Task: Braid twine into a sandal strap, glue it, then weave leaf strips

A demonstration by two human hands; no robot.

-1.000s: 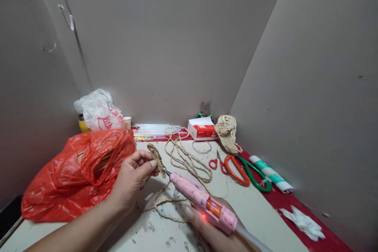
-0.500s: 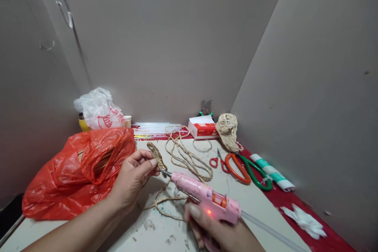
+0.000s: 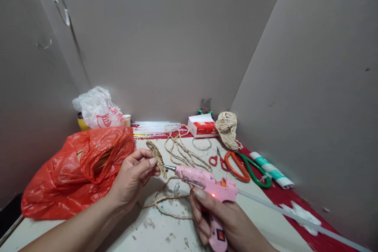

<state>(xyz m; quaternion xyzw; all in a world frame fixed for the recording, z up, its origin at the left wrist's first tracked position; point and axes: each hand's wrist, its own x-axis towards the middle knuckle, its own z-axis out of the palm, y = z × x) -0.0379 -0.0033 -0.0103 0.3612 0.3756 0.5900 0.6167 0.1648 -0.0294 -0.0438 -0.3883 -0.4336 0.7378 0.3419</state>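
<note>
Between thumb and fingers, my left hand (image 3: 134,175) pinches a small coiled piece of braided straw cord (image 3: 157,159), held up on edge above the table. My right hand (image 3: 218,214) grips a pink hot glue gun (image 3: 203,179) by its handle, and a small light on it glows red. The gun's metal nozzle points left at the coil's lower edge; whether it touches cannot be made out. A clear glue stick (image 3: 283,208) sticks out from the gun's back. Loose braided cord (image 3: 174,206) lies on the table below, with more loops (image 3: 189,153) behind.
A red plastic bag (image 3: 73,181) fills the left side, with a white bag (image 3: 99,110) behind. Clear glue sticks (image 3: 156,126), a red-and-white box (image 3: 202,126) and a cord bundle (image 3: 226,130) line the back. Scissors with orange (image 3: 238,167) and green handles lie right, near a white glove (image 3: 304,218).
The glue gun has tilted and shifted slightly right, showing its handle switch and more of the glue stick. My left hand still holds the coil, turned slightly.
</note>
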